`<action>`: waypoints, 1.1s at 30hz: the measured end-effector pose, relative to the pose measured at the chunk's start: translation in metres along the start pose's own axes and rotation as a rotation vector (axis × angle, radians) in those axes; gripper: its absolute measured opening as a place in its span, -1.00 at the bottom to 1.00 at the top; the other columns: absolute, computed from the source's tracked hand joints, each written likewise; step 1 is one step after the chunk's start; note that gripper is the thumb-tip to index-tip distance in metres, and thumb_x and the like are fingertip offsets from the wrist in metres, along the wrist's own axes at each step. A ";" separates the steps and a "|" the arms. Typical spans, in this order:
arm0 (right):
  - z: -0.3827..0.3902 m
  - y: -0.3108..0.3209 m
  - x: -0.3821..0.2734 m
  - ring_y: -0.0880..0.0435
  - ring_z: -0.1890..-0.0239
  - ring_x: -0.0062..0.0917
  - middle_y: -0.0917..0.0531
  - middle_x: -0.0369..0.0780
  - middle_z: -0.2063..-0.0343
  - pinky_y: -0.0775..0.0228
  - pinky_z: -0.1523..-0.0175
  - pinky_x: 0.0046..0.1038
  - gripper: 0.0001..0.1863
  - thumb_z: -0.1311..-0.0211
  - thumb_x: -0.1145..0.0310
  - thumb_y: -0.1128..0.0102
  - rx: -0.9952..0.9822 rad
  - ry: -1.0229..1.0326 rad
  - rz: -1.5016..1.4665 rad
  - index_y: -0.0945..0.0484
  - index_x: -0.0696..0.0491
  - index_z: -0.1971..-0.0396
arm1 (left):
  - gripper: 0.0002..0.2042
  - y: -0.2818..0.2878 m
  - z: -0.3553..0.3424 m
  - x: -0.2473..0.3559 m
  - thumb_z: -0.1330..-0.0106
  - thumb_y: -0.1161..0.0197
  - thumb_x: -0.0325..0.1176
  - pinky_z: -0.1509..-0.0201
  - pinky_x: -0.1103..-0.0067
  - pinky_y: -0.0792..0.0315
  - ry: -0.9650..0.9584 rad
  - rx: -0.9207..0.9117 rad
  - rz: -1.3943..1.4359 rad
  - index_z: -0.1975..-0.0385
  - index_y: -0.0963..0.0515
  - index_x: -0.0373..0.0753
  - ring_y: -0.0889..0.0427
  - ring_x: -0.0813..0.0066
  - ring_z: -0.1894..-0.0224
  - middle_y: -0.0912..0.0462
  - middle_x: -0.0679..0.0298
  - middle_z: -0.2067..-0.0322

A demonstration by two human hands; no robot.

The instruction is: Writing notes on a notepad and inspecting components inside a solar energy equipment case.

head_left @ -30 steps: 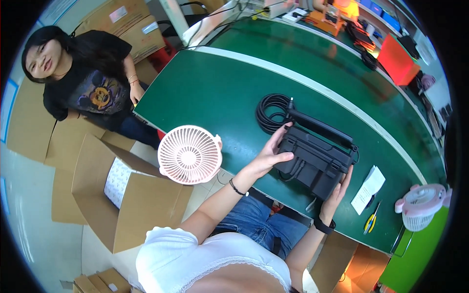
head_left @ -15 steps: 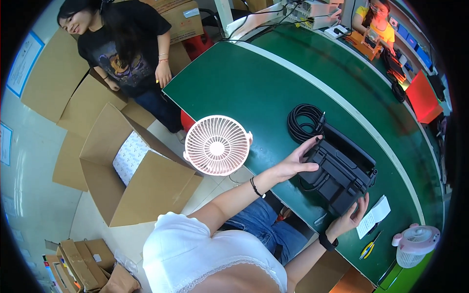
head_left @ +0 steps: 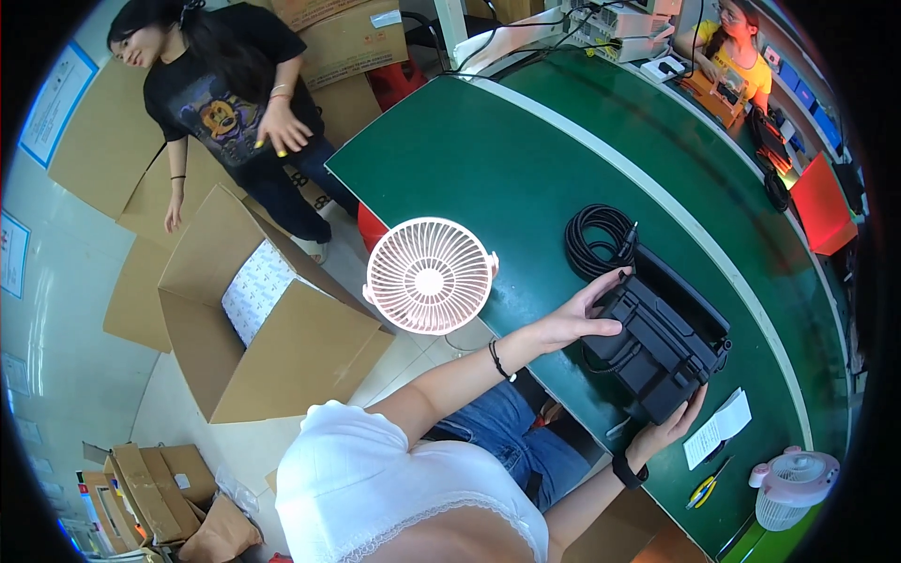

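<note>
A bulky black plastic device [head_left: 648,347] with a long bar along its far side rests on the green table [head_left: 432,141], held at both ends. My left hand [head_left: 593,317] grips its left end, thumb over the top and fingers toward the far edge. Around the near right corner wraps my right hand [head_left: 672,422], its fingers along the side and partly hidden. A coiled black cable [head_left: 601,239] with a plug lies against the device's far left end. What the device is for, I cannot make out.
A pink fan [head_left: 430,276] stands at the table's left edge. On the right lie a white paper [head_left: 718,430], yellow-handled pliers [head_left: 706,486] and a smaller pink fan [head_left: 796,483]. An open carton [head_left: 300,366] sits on the floor. One person stands far left; another sits far right.
Both hands keep their hold on the black device, which looks nearly still. The standing person has turned and swung an arm forward. My view has shifted slightly.
</note>
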State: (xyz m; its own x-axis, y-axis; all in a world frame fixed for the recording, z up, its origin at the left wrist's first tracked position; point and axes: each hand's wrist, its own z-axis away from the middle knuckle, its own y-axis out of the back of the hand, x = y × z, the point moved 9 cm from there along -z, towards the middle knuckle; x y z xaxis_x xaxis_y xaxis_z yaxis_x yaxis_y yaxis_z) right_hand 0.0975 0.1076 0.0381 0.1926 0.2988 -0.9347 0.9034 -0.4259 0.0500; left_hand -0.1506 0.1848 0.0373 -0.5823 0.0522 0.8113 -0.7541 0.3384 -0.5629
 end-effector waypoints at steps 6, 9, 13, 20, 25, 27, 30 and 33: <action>-0.001 0.002 0.002 -0.36 -0.27 -0.38 -0.39 -0.10 -0.26 -0.10 -0.39 -0.37 -0.48 -0.49 0.21 0.17 0.047 -0.054 -0.057 -0.30 0.22 -0.29 | -0.05 0.003 0.003 0.003 -0.14 -0.45 -0.36 -0.51 0.45 0.08 -0.001 -0.012 -0.019 -0.47 0.06 -0.18 0.09 0.35 -0.50 0.07 0.20 -0.46; 0.001 0.010 0.004 -0.39 -0.25 -0.38 -0.40 -0.10 -0.25 -0.15 -0.37 -0.38 -0.48 -0.48 0.21 0.18 0.073 -0.084 -0.103 -0.31 0.22 -0.29 | -0.06 -0.004 -0.001 -0.004 -0.14 -0.44 -0.37 -0.51 0.45 0.09 0.007 -0.050 -0.012 -0.47 0.07 -0.18 0.09 0.35 -0.50 0.07 0.21 -0.47; 0.001 0.002 0.006 -0.43 -0.21 -0.41 -0.43 -0.10 -0.21 -0.24 -0.31 -0.44 -0.45 -0.46 0.18 0.18 0.028 -0.089 -0.217 -0.29 0.20 -0.31 | -0.07 0.000 0.002 0.000 -0.16 -0.43 -0.39 -0.51 0.45 0.09 -0.004 -0.033 -0.015 -0.47 0.06 -0.18 0.10 0.35 -0.50 0.07 0.22 -0.47; 0.002 0.012 0.010 -0.43 -0.19 -0.42 -0.44 -0.09 -0.19 -0.26 -0.28 -0.45 -0.43 -0.44 0.16 0.15 0.054 -0.113 -0.218 -0.29 0.19 -0.31 | -0.09 -0.005 -0.002 -0.005 -0.13 -0.43 -0.42 -0.50 0.45 0.08 0.009 -0.027 -0.020 -0.45 0.01 -0.17 0.09 0.35 -0.50 0.03 0.24 -0.46; -0.006 0.002 -0.007 -0.50 -0.09 -0.44 -0.47 -0.18 -0.22 -0.36 -0.12 -0.41 -0.34 -0.28 -0.06 0.03 0.029 -0.046 -0.113 -0.46 0.13 -0.21 | -0.14 -0.006 -0.002 0.004 -0.11 -0.41 -0.39 -0.46 0.44 0.01 -0.011 0.008 -0.046 -0.42 -0.05 -0.22 -0.09 0.33 -0.43 -0.15 0.23 -0.36; -0.010 0.001 -0.015 -0.54 -0.07 -0.43 -0.48 -0.14 -0.22 -0.39 -0.10 -0.44 -0.37 -0.29 -0.04 0.04 0.002 -0.003 -0.085 -0.50 0.11 -0.17 | -0.15 -0.009 0.002 0.007 -0.14 -0.39 -0.37 -0.46 0.43 -0.02 0.002 0.049 -0.058 -0.42 -0.04 -0.23 -0.14 0.32 -0.41 -0.17 0.19 -0.35; -0.012 -0.003 -0.024 -0.55 -0.06 -0.45 -0.49 -0.10 -0.21 -0.40 -0.09 -0.45 -0.44 -0.29 0.05 0.00 -0.014 0.019 -0.096 -0.52 0.12 -0.15 | -0.16 0.005 0.007 0.000 -0.18 -0.36 -0.35 -0.46 0.40 -0.03 -0.006 0.092 -0.061 -0.43 -0.02 -0.23 -0.18 0.28 -0.39 -0.19 0.15 -0.35; -0.013 -0.004 -0.027 -0.57 0.00 -0.47 -0.51 -0.12 -0.19 -0.47 -0.03 -0.47 -0.53 -0.27 0.21 -0.11 -0.028 0.051 -0.104 -0.53 0.09 -0.14 | -0.16 -0.001 0.012 0.005 -0.21 -0.36 -0.33 -0.46 0.40 -0.03 -0.003 0.119 -0.060 -0.44 0.00 -0.25 -0.19 0.25 -0.39 -0.20 0.13 -0.34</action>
State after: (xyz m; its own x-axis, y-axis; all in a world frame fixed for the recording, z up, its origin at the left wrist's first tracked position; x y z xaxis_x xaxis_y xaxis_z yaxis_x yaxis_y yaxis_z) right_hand 0.0933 0.1121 0.0679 0.1161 0.3830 -0.9164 0.9298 -0.3663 -0.0353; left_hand -0.1561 0.1738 0.0403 -0.5361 0.0321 0.8435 -0.8181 0.2266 -0.5286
